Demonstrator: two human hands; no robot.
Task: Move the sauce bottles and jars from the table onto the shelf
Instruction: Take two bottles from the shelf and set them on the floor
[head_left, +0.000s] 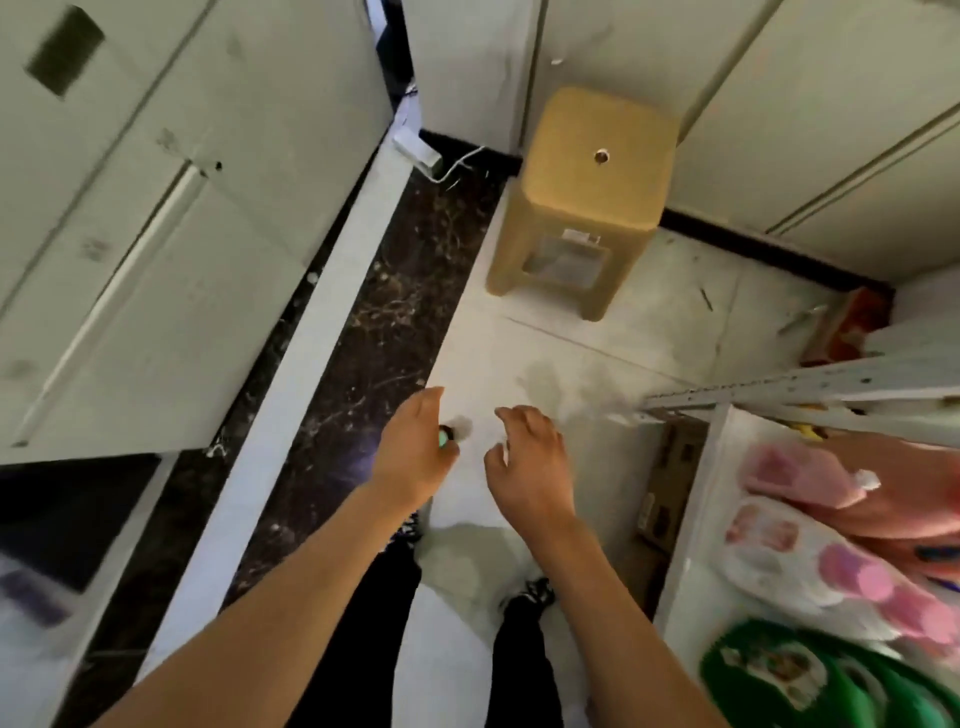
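Sauce bottle or jar — I can only make out a small green-capped thing tucked in my left hand, mostly hidden behind the palm, so I cannot tell which kind it is. My left grip is curled round it, thumb side up, out over the pale floor. My right hand hangs just beside it, apart from it, fingers loosely bent and spread, holding nothing.

Nearest to me are my own dark trouser legs and a black shoe on the floor. At my right, close in, stands the shelf, its white board carrying soft packets — pink-patterned bags and a green one at the bottom edge. A perforated metal rail of the shelf runs across above them, and a brown cardboard box sits low beneath it.

At my left a white ledge runs diagonally away, with a strip of dark speckled stone floor between it and the pale tiles. Beyond the ledge are grey cabinet doors. Farther ahead a tan plastic stool stands upright on the tiles near the wall, and a white cable lies by the dark skirting at the corner.
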